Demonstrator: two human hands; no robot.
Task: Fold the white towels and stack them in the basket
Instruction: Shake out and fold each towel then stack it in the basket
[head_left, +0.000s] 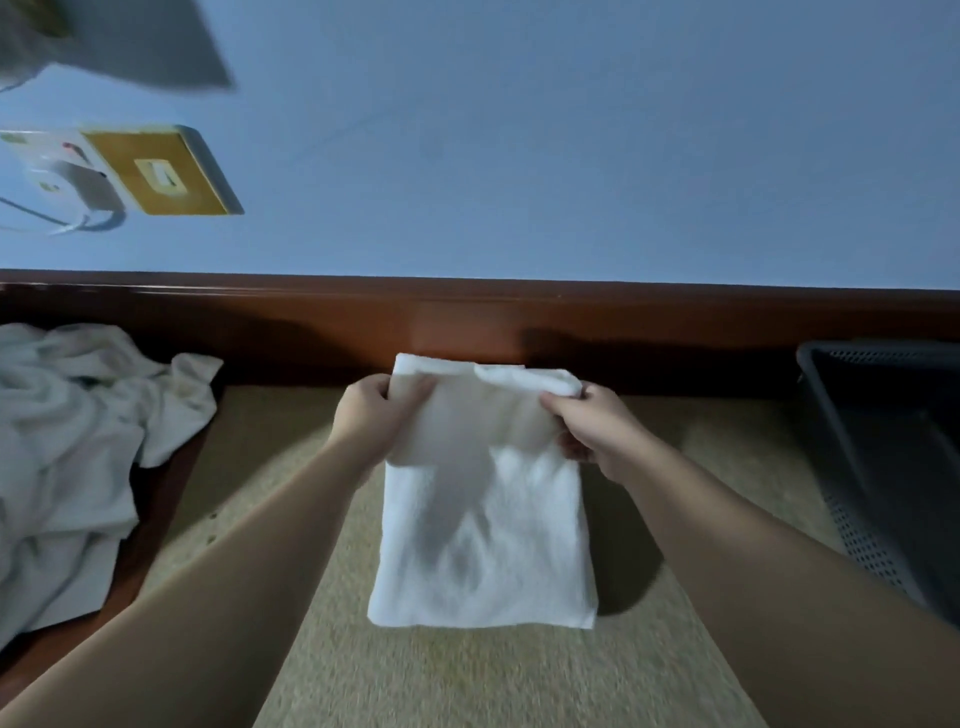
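A folded white towel (483, 525) hangs in front of me above the beige carpet. My left hand (371, 415) grips its upper left corner and my right hand (589, 428) pinches its upper right corner, so the top edge is stretched between them. The lower edge of the towel hangs free. A heap of unfolded white towels (72, 436) lies at the left. The dark perforated basket (883, 457) stands at the right edge, only partly in view, and its inside looks dark.
A brown wooden skirting board (467, 317) runs along the foot of the pale blue wall. A wall socket plate with a white plug and cable (130, 171) sits at the upper left. Beige carpet (291, 467) lies below the towel.
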